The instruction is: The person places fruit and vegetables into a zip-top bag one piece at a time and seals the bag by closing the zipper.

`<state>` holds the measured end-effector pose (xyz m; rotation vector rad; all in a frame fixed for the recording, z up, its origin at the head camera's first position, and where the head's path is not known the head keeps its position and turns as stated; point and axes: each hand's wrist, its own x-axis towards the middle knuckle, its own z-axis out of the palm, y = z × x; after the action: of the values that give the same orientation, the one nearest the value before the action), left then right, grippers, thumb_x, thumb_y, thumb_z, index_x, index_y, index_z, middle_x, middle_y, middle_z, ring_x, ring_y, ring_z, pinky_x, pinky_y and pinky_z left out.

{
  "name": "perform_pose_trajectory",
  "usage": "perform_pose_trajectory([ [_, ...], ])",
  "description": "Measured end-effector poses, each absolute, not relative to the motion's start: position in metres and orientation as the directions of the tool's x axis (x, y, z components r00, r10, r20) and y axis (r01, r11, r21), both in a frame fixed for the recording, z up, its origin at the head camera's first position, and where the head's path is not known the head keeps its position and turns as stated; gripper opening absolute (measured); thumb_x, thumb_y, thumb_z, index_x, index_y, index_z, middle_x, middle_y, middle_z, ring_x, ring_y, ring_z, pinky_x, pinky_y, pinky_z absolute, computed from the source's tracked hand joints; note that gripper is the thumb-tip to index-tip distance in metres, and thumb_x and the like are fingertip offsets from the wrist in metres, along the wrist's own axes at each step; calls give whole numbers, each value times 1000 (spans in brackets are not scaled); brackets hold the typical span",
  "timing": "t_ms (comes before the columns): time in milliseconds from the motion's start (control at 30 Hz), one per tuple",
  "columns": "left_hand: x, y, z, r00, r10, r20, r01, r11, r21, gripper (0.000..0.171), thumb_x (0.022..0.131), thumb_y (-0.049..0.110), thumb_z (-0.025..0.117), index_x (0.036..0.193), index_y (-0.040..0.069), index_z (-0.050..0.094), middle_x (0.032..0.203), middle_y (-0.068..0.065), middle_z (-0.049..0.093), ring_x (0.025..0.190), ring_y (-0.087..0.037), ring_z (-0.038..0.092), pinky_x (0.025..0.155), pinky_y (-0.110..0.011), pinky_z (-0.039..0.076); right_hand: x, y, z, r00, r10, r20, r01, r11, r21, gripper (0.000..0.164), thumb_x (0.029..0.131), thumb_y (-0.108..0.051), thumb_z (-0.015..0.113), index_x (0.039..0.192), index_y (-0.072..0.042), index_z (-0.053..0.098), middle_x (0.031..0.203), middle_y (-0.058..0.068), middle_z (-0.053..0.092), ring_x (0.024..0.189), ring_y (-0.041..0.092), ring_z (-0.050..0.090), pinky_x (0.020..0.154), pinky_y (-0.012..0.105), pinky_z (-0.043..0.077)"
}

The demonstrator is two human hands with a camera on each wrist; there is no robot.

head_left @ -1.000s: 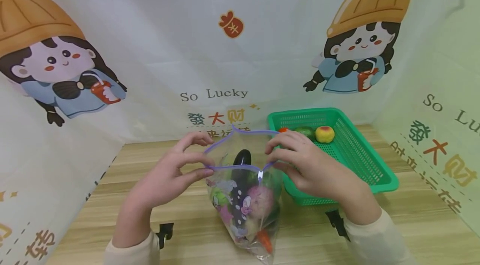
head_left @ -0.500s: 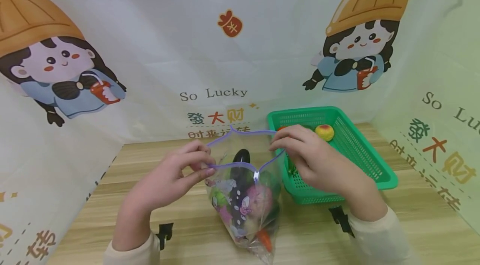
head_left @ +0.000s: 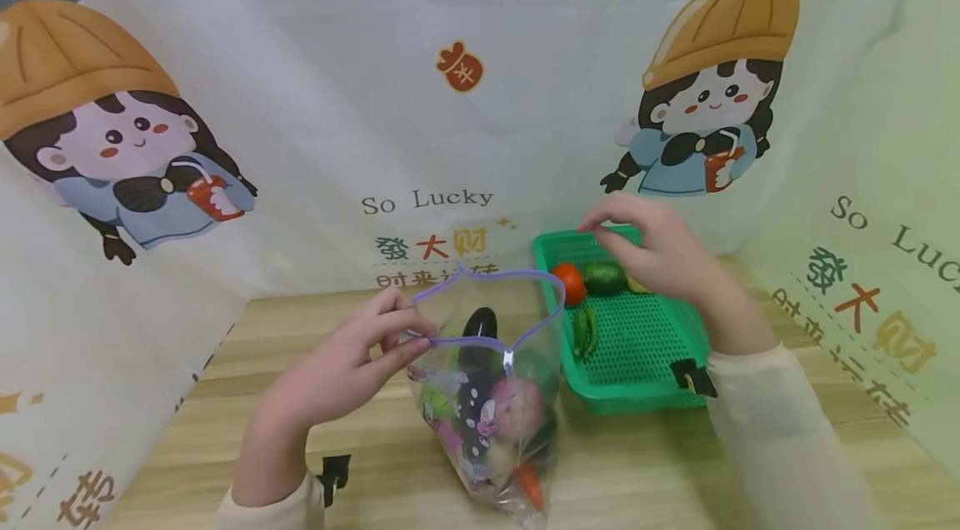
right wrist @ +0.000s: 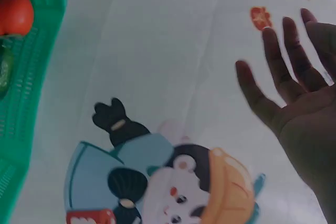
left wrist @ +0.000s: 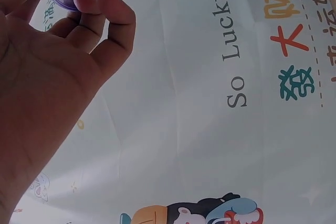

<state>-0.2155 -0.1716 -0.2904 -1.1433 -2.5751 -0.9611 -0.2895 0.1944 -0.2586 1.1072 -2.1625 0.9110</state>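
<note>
My left hand [head_left: 352,359] pinches the left side of the purple-edged mouth of a clear zip bag [head_left: 442,422]. The bag stands with its mouth wide and a white slider [head_left: 508,359] at the front. Inside show a dark eggplant [head_left: 474,397], a pinkish round item [head_left: 517,405] and an orange carrot-like piece [head_left: 528,484]. My right hand [head_left: 660,251] hovers over the back of a green basket [head_left: 637,401], holding nothing, its fingers spread in the right wrist view. Beneath it lie a red tomato [head_left: 570,284], a green cucumber-like piece [head_left: 603,278] and green peppers [head_left: 585,332].
A yellow fruit [head_left: 637,284] in the basket is mostly hidden by my right hand. Printed cloth [head_left: 315,138] walls the wooden table [head_left: 225,422] at the back and sides. Black clips [head_left: 335,476] show at both sleeves.
My right hand has let go of the bag's right rim and moved up and right over the basket, uncovering the tomato and peppers. The left hand keeps its hold. The head view has tilted slightly.
</note>
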Motion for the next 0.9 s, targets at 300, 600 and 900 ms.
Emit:
perform_pose_trajectory([
  [300,-218,-168,-291,-674,613,411,730,469,497,16,99,22,56,110,23,67,94,5,45,80,-9,54,65,-29,50,-370,194,-242,-861,-434,265,-503,651,-568,17,98,-17,56,109,-10,66,111,7,65,102,22,55,89,44,46],
  [600,-218,-169,-298,-685,604,407,720,477,503,14,98,25,57,107,27,67,91,10,47,82,-6,58,66,-28,51,-422,223,-309,-934,-355,49,-340,835,-433,32,89,-2,45,116,4,61,122,25,58,104,34,54,87,48,48],
  [900,-223,-170,-298,-667,608,431,738,459,495,13,99,25,56,106,29,67,91,9,46,82,-7,57,65,-28,51,-424,247,-351,-962,-235,-141,-177,925,-336,50,90,2,35,139,11,40,142,34,36,123,45,40,80,44,42],
])
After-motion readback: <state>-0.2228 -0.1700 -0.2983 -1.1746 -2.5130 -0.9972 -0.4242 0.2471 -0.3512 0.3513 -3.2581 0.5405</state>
